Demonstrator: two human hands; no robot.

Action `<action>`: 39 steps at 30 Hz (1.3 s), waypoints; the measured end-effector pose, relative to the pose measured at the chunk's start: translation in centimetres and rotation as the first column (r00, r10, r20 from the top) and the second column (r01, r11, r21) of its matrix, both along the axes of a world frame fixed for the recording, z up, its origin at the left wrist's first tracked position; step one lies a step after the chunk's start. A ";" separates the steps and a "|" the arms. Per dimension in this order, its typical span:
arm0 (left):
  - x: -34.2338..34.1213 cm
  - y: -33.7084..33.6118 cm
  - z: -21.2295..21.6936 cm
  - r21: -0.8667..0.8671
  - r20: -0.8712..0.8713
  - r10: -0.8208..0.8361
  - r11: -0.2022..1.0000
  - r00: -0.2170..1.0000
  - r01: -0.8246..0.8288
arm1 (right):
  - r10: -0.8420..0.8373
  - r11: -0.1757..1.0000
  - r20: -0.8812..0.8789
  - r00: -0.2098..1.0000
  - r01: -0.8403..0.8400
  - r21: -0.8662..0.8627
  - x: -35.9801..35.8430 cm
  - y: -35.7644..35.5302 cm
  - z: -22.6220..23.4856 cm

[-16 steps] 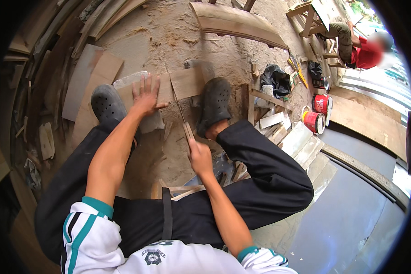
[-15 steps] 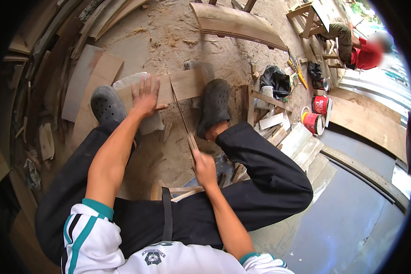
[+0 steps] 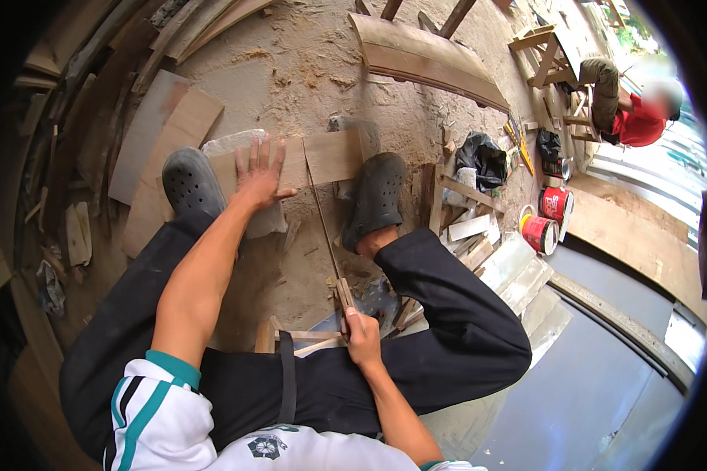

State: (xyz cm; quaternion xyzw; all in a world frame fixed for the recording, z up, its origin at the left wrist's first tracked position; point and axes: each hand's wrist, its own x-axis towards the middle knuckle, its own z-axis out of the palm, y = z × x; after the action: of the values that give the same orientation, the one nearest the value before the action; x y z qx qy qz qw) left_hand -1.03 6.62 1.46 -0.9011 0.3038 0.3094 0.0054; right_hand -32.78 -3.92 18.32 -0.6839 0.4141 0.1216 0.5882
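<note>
A light brown wooden board [image 3: 334,157] lies crosswise on the ground, resting on two grey blocks, one block [image 3: 269,224] under its left part and another [image 3: 371,133] at its right end. My left hand [image 3: 259,179] presses flat on the board, fingers spread. In my right hand [image 3: 361,334] is the wooden handle of a handsaw [image 3: 322,216]. Its narrow blade points away from me and meets the board's near edge, right of my left hand. From there a thin line crosses the board. My dark clogs stand at both ends, the right clog [image 3: 375,196] beside the right end.
Stacked planks [image 3: 78,118] fill the left side. Beyond the board stands a wooden piece with legs [image 3: 432,59]. Wood scraps [image 3: 471,228], a black plastic bag [image 3: 481,161] and red cans [image 3: 540,233] lie to the right. A person in red [image 3: 640,122] sits at the far right.
My right hand has drawn the saw back toward my body, so less blade lies over the board. My left hand stays on the board. The whole view has shifted slightly.
</note>
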 end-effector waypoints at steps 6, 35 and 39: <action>-1.0 -2.5 -0.6 -0.056 -0.015 -0.037 0.998 0.999 0.036 | 0.017 0.988 0.132 0.991 0.004 -0.157 5.8 -2.0 -8.3; -0.3 -0.7 0.3 -0.012 -0.062 0.003 1.000 0.998 -0.004 | 0.022 1.000 0.082 0.996 -0.020 -0.016 2.9 -1.1 -3.5; -0.6 -0.9 0.2 -0.057 -0.041 0.016 0.998 0.999 -0.018 | 0.057 0.993 0.123 0.991 -0.043 -0.113 1.8 -1.3 -4.4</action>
State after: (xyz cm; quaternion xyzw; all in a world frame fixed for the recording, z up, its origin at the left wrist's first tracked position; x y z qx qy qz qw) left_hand -1.59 5.74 1.63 -0.8970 0.3050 0.3185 -0.0295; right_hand -31.00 -5.21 13.88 -0.7317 0.3650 0.0698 0.5714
